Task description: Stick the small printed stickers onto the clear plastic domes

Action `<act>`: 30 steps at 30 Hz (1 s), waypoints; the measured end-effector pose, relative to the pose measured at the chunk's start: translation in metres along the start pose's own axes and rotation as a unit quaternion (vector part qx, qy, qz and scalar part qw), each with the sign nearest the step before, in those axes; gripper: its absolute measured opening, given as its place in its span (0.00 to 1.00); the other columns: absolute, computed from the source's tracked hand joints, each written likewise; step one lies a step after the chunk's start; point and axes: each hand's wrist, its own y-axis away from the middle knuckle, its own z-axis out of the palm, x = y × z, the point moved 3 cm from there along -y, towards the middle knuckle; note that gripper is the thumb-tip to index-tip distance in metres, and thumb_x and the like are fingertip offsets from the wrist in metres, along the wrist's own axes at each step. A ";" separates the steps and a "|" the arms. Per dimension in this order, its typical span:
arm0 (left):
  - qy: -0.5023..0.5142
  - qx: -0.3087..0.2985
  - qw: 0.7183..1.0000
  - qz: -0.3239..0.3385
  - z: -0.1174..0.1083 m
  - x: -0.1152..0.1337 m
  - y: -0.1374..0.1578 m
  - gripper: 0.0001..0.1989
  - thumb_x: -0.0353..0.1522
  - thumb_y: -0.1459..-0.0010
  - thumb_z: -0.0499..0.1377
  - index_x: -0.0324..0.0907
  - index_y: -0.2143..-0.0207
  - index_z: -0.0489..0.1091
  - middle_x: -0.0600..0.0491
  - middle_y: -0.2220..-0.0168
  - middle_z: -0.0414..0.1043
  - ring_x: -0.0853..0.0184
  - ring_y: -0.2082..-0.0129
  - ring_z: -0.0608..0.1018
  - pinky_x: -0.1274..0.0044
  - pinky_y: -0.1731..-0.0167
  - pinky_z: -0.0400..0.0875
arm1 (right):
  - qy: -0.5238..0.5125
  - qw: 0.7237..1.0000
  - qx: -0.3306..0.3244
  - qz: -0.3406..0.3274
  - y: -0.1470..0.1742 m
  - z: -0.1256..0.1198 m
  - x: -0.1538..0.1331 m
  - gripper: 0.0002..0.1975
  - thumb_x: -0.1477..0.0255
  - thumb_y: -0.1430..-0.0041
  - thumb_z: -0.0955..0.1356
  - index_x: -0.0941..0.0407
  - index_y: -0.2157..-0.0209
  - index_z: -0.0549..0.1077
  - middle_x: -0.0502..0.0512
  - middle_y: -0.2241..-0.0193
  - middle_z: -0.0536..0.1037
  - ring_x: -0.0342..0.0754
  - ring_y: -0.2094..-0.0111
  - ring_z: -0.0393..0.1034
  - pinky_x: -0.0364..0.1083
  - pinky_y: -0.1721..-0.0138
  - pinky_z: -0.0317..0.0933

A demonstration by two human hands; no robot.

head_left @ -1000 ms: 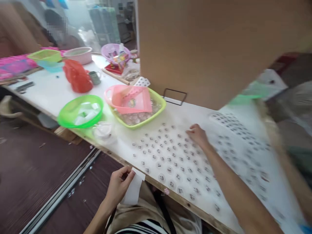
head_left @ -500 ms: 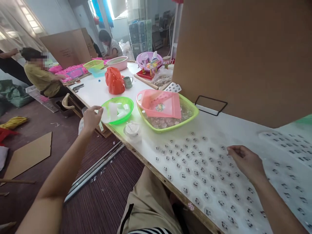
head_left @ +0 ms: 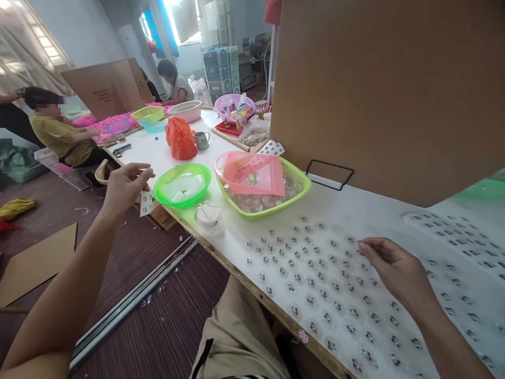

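My left hand (head_left: 128, 187) is closed on a small white sticker sheet (head_left: 145, 202) with panda prints, which hangs below the fingers. Just right of it, at the table edge, a green plastic bowl (head_left: 182, 204) holds white paper pieces (head_left: 183, 187). Over the table, my right hand (head_left: 394, 263) has thumb and index finger pinched together; whatever is between them is too small to make out. Beneath and left of it lie many clear round pieces (head_left: 311, 282), each with a panda sticker, spread in rows on the white tabletop.
A yellow-green basket (head_left: 258, 215) of clear pieces carries a pink scoop-like tray (head_left: 260, 176). Beside it stands a small white round container (head_left: 208, 215). Behind are a red plastic bag (head_left: 180, 139) and a mug (head_left: 202, 140). A large cardboard sheet (head_left: 386, 95) rises at right. Co-workers sit at the far left.
My left hand has drawn back left from the green bowl, letting go of a white paper that now lies in it. The sticker sheet stays in that hand. My right hand keeps its pinch.
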 end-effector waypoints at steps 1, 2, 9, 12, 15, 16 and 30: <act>0.059 0.000 0.998 0.031 -0.003 0.023 0.014 0.18 0.36 0.40 0.62 0.33 0.52 0.73 0.50 0.64 0.79 0.76 0.78 0.72 0.83 0.76 0.67 | -0.017 0.999 -0.025 -0.025 0.007 0.011 -0.017 0.19 0.53 0.53 0.69 0.54 0.67 0.75 0.56 0.70 0.78 0.52 0.68 0.71 0.49 0.66 0.64; 0.106 -0.014 0.993 0.054 -0.005 0.046 0.030 0.17 0.36 0.40 0.62 0.33 0.53 0.74 0.51 0.65 0.79 0.77 0.79 0.72 0.84 0.77 0.67 | -0.031 0.997 -0.053 -0.054 0.014 0.023 -0.035 0.18 0.53 0.51 0.69 0.54 0.67 0.75 0.55 0.70 0.78 0.51 0.69 0.70 0.48 0.66 0.64; 0.270 -0.116 0.945 0.141 0.021 0.166 0.133 0.13 0.39 0.40 0.65 0.43 0.55 0.78 0.49 0.65 0.80 0.70 0.75 0.76 0.78 0.76 0.72 | -0.187 0.919 -0.267 -0.223 0.089 0.082 -0.155 0.18 0.61 0.39 0.69 0.51 0.49 0.69 0.57 0.55 0.77 0.51 0.59 0.72 0.49 0.60 0.67; 0.308 -0.176 0.924 0.143 0.049 0.189 0.143 0.15 0.41 0.41 0.65 0.42 0.56 0.77 0.49 0.66 0.79 0.69 0.76 0.76 0.77 0.76 0.74 | -0.277 0.883 -0.279 -0.256 0.108 0.079 -0.175 0.30 0.65 0.41 0.72 0.47 0.41 0.59 0.56 0.53 0.76 0.51 0.57 0.73 0.51 0.55 0.67; 0.334 -0.216 0.906 0.145 0.082 0.200 0.145 0.13 0.39 0.39 0.63 0.41 0.56 0.76 0.49 0.64 0.79 0.67 0.71 0.78 0.77 0.71 0.75 | -0.314 0.890 -0.224 -0.242 0.109 0.063 -0.169 0.22 0.68 0.37 0.70 0.47 0.44 0.62 0.51 0.64 0.78 0.47 0.63 0.73 0.49 0.59 0.67; 0.341 -0.231 0.899 0.151 0.093 0.202 0.147 0.13 0.38 0.39 0.63 0.41 0.55 0.76 0.48 0.62 0.79 0.66 0.67 0.79 0.77 0.67 0.76 | -0.320 0.897 -0.195 -0.234 0.107 0.056 -0.165 0.18 0.69 0.37 0.69 0.47 0.47 0.64 0.49 0.67 0.77 0.46 0.65 0.72 0.47 0.61 0.67; 0.253 -0.270 0.923 0.103 0.141 0.175 0.199 0.07 0.35 0.38 0.61 0.41 0.67 0.76 0.53 0.72 0.76 0.67 0.72 0.76 0.79 0.71 0.70 | -0.305 0.936 -0.121 -0.125 0.107 0.034 -0.141 0.08 0.67 0.43 0.72 0.52 0.61 0.78 0.50 0.73 0.74 0.45 0.71 0.67 0.44 0.68 0.64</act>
